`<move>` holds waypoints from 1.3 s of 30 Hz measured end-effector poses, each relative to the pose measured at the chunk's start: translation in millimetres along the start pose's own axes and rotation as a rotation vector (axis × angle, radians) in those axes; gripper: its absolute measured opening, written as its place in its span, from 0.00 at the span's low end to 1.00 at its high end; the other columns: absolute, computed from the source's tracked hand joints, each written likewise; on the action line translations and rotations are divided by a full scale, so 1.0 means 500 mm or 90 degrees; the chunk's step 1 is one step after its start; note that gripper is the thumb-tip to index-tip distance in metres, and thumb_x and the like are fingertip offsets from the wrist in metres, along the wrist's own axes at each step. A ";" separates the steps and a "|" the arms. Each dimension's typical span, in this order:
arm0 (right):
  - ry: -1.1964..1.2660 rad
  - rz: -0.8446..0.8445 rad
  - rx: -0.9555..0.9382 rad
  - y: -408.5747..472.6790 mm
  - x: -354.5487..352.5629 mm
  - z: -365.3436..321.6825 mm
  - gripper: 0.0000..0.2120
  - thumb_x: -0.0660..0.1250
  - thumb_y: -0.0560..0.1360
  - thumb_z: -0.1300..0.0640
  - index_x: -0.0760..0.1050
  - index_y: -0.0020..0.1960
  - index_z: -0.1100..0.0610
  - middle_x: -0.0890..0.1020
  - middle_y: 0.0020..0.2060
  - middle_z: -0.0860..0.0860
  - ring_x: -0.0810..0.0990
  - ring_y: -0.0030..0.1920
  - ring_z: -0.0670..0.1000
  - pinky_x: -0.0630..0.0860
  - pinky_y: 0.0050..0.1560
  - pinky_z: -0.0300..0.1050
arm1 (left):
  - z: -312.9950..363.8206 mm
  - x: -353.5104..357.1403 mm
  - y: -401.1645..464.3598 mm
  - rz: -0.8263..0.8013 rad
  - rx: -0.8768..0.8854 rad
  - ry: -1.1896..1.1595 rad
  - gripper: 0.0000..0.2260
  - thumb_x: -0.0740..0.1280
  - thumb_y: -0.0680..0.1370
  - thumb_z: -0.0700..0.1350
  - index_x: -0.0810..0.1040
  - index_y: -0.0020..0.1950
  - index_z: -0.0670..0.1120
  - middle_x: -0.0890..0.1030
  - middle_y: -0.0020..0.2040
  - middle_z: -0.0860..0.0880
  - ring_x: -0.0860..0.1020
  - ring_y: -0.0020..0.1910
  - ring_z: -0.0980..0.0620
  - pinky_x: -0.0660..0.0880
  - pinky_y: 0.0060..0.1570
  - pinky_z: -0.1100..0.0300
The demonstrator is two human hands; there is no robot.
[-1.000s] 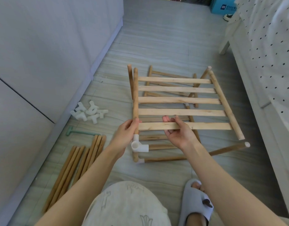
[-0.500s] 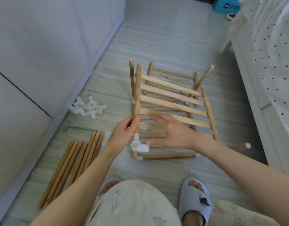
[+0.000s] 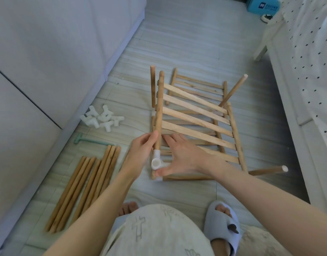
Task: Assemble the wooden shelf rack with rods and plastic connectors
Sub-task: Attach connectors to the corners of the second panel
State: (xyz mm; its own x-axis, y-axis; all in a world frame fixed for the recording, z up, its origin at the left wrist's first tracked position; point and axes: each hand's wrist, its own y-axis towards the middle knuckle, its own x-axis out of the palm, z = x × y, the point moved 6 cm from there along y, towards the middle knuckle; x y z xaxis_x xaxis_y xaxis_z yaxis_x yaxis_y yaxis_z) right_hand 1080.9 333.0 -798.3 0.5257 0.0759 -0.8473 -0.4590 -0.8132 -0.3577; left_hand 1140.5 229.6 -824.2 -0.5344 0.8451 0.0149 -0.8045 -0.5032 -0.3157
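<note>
A slatted wooden shelf panel (image 3: 195,115) is tilted over the half-built rack frame (image 3: 195,177) on the floor. My left hand (image 3: 140,152) grips the panel's left side rod (image 3: 159,111) just above a white plastic connector (image 3: 156,162) fitted on its near end. My right hand (image 3: 181,157) reaches across the near slats, fingers straight, thumb touching the connector's side socket. A second slatted panel (image 3: 197,85) lies flat behind. Two frame rods (image 3: 232,91) stick up and out on the right.
Several loose wooden rods (image 3: 85,185) lie on the floor at left, with a green mallet (image 3: 88,142) and a heap of white connectors (image 3: 101,119) beyond them. A white cabinet (image 3: 48,52) runs along the left, a bed (image 3: 310,71) along the right. My slippered foot (image 3: 221,224) is near.
My right hand let go of the near slat and moved left and down to the connector. The panel's right side dropped, so it now slants. My left hand kept its grip.
</note>
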 end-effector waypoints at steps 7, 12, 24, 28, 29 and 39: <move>0.011 0.027 -0.005 0.021 -0.004 -0.013 0.44 0.71 0.59 0.32 0.63 0.66 0.54 0.67 0.51 0.47 0.63 0.54 0.48 0.66 0.58 0.43 | -0.009 0.007 -0.037 0.112 0.022 -0.230 0.16 0.53 0.82 0.47 0.80 0.55 0.49 0.82 0.53 0.49 0.79 0.53 0.56 0.74 0.49 0.63; 0.003 0.035 -0.021 0.033 -0.014 -0.019 0.44 0.72 0.59 0.32 0.65 0.65 0.55 0.68 0.53 0.45 0.64 0.54 0.47 0.66 0.60 0.43 | -0.018 0.012 -0.031 0.146 0.005 -0.299 0.18 0.51 0.82 0.46 0.80 0.55 0.46 0.81 0.56 0.47 0.78 0.57 0.53 0.72 0.51 0.62; 0.021 0.064 -0.014 0.033 -0.021 -0.018 0.41 0.74 0.56 0.33 0.69 0.62 0.54 0.71 0.49 0.45 0.67 0.49 0.44 0.66 0.51 0.38 | -0.027 0.005 -0.005 0.155 0.048 -0.256 0.10 0.52 0.83 0.47 0.71 0.49 0.47 0.73 0.49 0.43 0.72 0.47 0.47 0.70 0.51 0.51; 0.024 0.050 -0.011 0.035 -0.017 -0.017 0.46 0.72 0.56 0.31 0.67 0.67 0.54 0.72 0.54 0.46 0.69 0.55 0.46 0.68 0.57 0.41 | -0.026 0.005 -0.004 0.160 0.064 -0.240 0.09 0.53 0.83 0.47 0.69 0.48 0.45 0.72 0.47 0.44 0.70 0.46 0.47 0.69 0.50 0.50; 0.028 0.049 -0.014 0.035 -0.016 -0.018 0.46 0.72 0.56 0.32 0.66 0.67 0.53 0.71 0.55 0.45 0.68 0.55 0.45 0.67 0.57 0.40 | -0.027 0.005 -0.003 0.159 0.060 -0.245 0.08 0.54 0.82 0.46 0.70 0.48 0.45 0.73 0.46 0.45 0.70 0.46 0.46 0.69 0.49 0.50; 0.031 -0.021 -0.015 0.028 -0.006 -0.010 0.44 0.70 0.59 0.31 0.62 0.67 0.52 0.68 0.57 0.45 0.66 0.56 0.45 0.65 0.57 0.41 | 0.016 -0.012 0.084 0.039 -0.076 -0.030 0.15 0.58 0.79 0.59 0.79 0.46 0.52 0.76 0.33 0.57 0.74 0.34 0.60 0.67 0.37 0.63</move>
State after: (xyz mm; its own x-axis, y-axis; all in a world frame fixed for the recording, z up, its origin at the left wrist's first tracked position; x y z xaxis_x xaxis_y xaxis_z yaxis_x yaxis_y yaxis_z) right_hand 1076.5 318.2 -798.7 0.5746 0.0747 -0.8150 -0.4249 -0.8238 -0.3751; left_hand 1107.8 202.2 -829.7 -0.5954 0.8026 0.0359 -0.7350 -0.5261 -0.4278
